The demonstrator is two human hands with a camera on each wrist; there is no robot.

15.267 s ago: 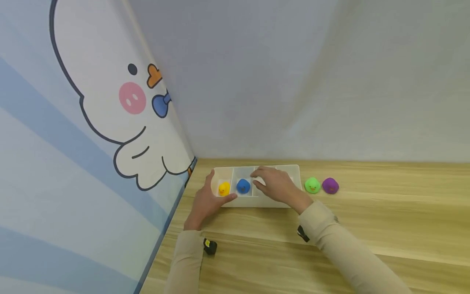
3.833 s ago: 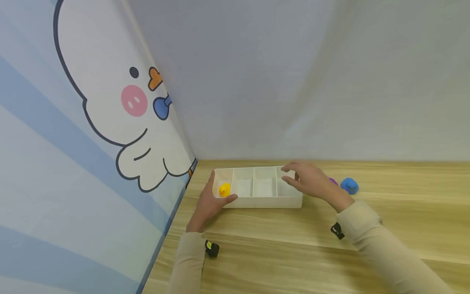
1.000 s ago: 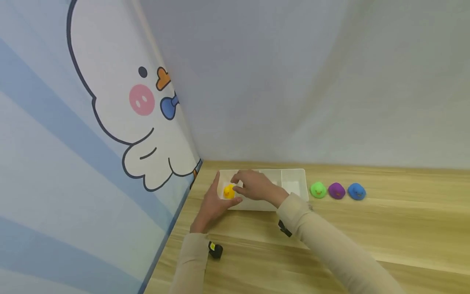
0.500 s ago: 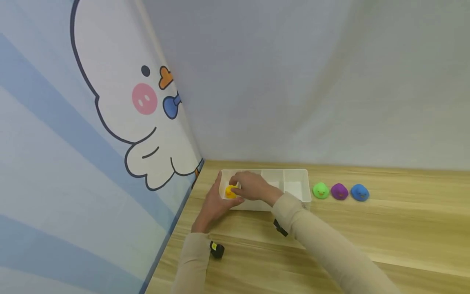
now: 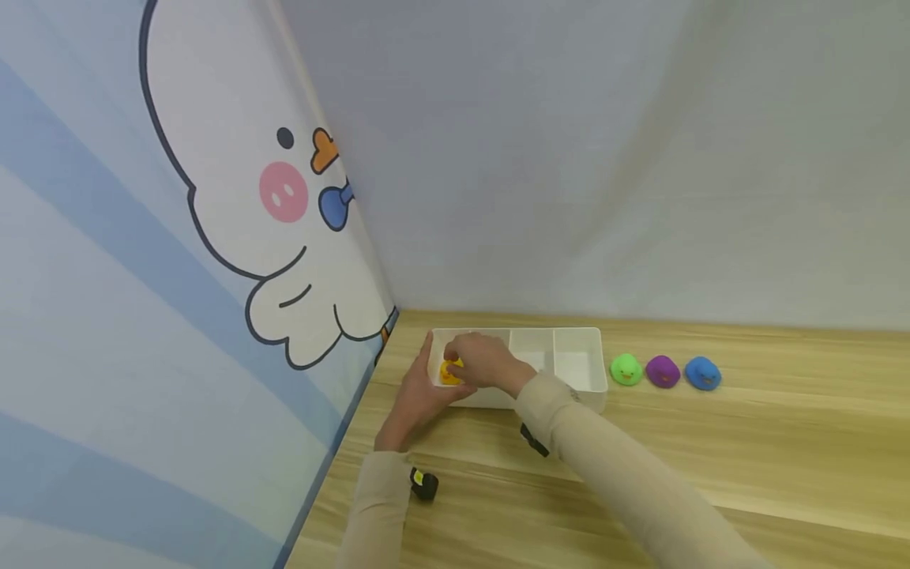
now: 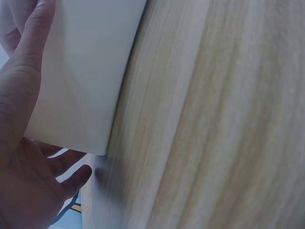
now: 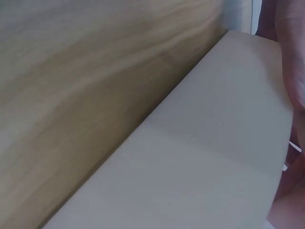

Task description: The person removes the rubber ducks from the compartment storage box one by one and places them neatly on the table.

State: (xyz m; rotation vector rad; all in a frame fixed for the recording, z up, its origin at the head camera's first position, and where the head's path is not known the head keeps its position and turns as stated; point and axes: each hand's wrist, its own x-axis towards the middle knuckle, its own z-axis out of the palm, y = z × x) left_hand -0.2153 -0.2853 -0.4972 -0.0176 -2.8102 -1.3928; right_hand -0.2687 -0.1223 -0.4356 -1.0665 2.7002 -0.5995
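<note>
A white tray [image 5: 490, 398] divided into compartments lies on the table. My left hand [image 5: 418, 397] grips its left end, thumb across the front rim and fingers along the left side; the left wrist view shows the thumb over the tray's wall [image 6: 86, 81]. In the leftmost compartment sits a yellow rubber duck [image 5: 449, 374], pinched between the thumb and fingers of my right hand [image 5: 489, 362]. The right hand covers part of the duck and the second compartment. From the right wrist, mostly the tray's long front wall [image 7: 190, 143] shows.
Right of the tray, a green duck [image 5: 626, 370], a purple duck [image 5: 663, 371] and a blue duck [image 5: 703, 374] stand in a row on the wooden table [image 5: 796, 450]. A grey wall curtain [image 5: 569, 158] rises behind, a printed panel [image 5: 213, 142] at left.
The blue duck, in the second compartment at first, now stands at the row's right end. My right hand has moved left into the first compartment and closed on the yellow duck.
</note>
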